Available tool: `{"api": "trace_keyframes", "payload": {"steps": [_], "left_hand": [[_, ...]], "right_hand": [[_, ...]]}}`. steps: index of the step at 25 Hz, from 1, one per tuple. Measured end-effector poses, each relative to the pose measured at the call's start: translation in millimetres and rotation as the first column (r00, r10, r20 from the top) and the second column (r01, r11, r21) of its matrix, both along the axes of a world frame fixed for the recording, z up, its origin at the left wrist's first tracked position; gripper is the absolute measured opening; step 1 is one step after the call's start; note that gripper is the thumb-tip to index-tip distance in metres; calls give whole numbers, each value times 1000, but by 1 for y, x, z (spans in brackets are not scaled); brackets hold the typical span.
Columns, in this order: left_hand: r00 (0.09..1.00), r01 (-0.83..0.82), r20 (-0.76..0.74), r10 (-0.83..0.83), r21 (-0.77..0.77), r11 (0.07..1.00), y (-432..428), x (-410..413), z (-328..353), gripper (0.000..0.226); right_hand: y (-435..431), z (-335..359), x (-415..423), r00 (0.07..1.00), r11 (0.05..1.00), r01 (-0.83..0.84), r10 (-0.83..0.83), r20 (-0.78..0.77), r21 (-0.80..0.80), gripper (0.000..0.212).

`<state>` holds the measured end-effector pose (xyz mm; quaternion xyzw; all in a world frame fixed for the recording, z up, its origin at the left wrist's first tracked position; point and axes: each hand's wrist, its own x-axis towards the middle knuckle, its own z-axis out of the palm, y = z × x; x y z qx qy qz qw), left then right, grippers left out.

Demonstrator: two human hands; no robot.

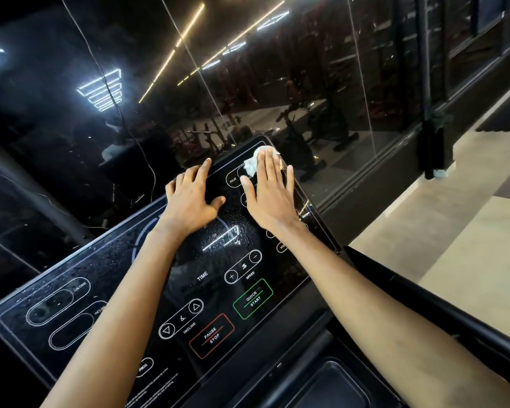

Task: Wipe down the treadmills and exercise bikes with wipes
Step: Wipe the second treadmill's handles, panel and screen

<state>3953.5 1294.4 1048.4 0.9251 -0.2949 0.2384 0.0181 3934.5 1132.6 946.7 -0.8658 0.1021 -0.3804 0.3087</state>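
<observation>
Glossy black treadmill console point(80, 269), wet and probably slick, is braced by the left hand point(193, 198) curled over its rim while the flat, straight-fingered right hand point(270, 195) pins a soft, limp crumpled white wipe point(252, 166).

Console point(100, 290): black, glossy, smooth. The face is glass-like, beaded with fine droplets, with white printed markings.
Wipe point(251, 165): white, crumpled, soft, matt. Paper or thin cloth, cannot tell at this range.
Window point(248, 69): dark glass, highly reflective.
Tray point(330, 387): black plastic, matt.
Rail point(418, 295): black, dull sheen.
Floor point(454, 216): pale, matt, wood-look.
</observation>
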Motion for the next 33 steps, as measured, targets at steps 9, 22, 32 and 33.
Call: {"api": "trace_keyframes", "payload": {"steps": [9,22,32,33], "left_hand": [[993,-37,110,41,-37,999,-10,0,-13,90],[984,-39,170,49,-62,997,-9,2,-23,89],[996,63,82,-46,-221,973,17,-61,-108,77],[997,59,62,-47,-216,975,23,-75,-132,74]], "right_hand": [[8,-127,-63,982,989,136,-126,-144,58,74],[0,-211,-121,933,995,99,-89,-349,10,83],[-17,-249,-151,922,999,-47,33,-387,-27,83],[-21,-253,-155,921,996,-67,39,-387,-59,82]]}}
